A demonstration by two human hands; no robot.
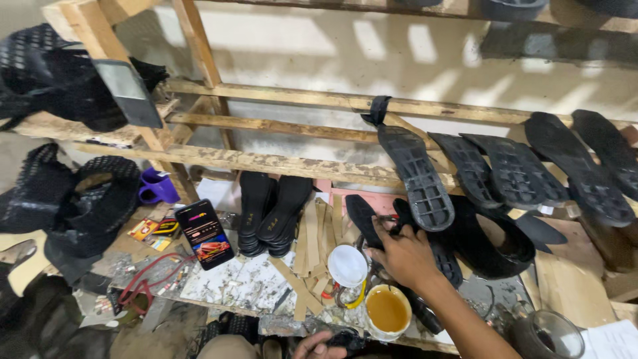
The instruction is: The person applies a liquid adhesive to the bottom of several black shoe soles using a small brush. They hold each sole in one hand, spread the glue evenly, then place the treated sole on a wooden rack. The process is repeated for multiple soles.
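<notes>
My right hand reaches in from the lower right and closes its fingers on a black sandal in a pile of black sandals and soles on the workbench. Just below that hand stand a white lid and an open can of yellow glue. My left hand shows only partly at the bottom edge, its fingers curled beside a small black piece. Whether it grips that piece is unclear.
Several black ridged soles lean on a wooden rack rail. Stacked black insoles, tan strips, a lit phone, a purple cup and a glass jar are on the bench. Black mesh material is piled at the left.
</notes>
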